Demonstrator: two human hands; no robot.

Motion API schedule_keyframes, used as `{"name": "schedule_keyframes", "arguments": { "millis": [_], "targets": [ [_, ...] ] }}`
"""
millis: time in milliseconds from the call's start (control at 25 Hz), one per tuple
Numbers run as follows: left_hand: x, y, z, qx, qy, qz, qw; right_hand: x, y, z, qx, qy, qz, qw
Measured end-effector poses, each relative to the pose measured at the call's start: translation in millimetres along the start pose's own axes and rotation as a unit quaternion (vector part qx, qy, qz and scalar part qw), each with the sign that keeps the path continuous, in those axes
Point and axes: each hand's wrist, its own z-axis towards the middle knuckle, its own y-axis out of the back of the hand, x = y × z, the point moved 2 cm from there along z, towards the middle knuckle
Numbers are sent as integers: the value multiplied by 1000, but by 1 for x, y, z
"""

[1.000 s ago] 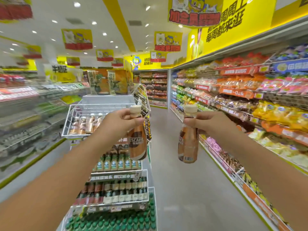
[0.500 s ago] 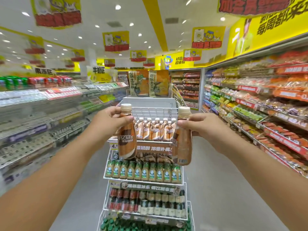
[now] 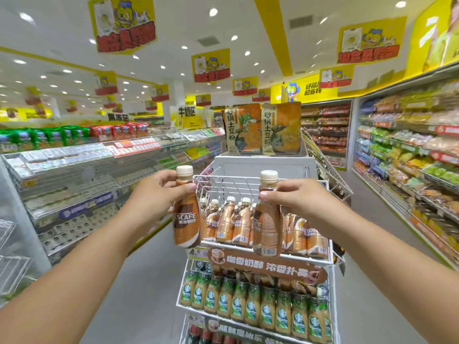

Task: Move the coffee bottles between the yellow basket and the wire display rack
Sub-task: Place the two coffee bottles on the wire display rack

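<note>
- vs 0.5 s ago: rack [image 3: 320,184] sits closer and fills more of the view; both bottles are still up at top-shelf height. A second earlier the rack was off to the left.
- Left hand [image 3: 159,192]: grip closed round the neck of left bottle [image 3: 186,219], thumb and fingers just under the cap. Bottle hangs upright just left of the top shelf's left edge, outside the wire.
- Right hand [image 3: 298,197]: grip closed round the neck of right bottle [image 3: 267,227], which hangs upright in front of the top shelf's front rail.
- Count: 2 bottles in hand. Shelf bottles [image 3: 238,222] on the top tier are partly hidden, so no exact count; tan caps, same orange-brown wrap.
- Next tier down: green bottles [image 3: 250,309], about ten across the front row.
- Text: left bottle label reads "SCAFE", first letters hidden. Brown banner [image 3: 268,265] under the top shelf carries Chinese characters.
- Two orange packs [image 3: 262,129] stand above the rack.
</note>
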Motion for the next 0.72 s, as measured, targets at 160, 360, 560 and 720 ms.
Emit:
{"name": "schedule_keyframes", "arguments": {
  "millis": [160,360,560,720],
  "targets": [
    [24,-7,52,9,7,0,1000,-21,-16,64,6,-8,-10,1000],
    [64,-3,120,34,20,-5,999,-44,-48,128,-5,-28,-17,999],
    [117,4,188,87,30,-13,996,-64,-91,181,-29,-54,7,998],
    [151,5,238,133,32,-24,990,-77,-120,216,-50,-81,-8,995]
  ]
}}
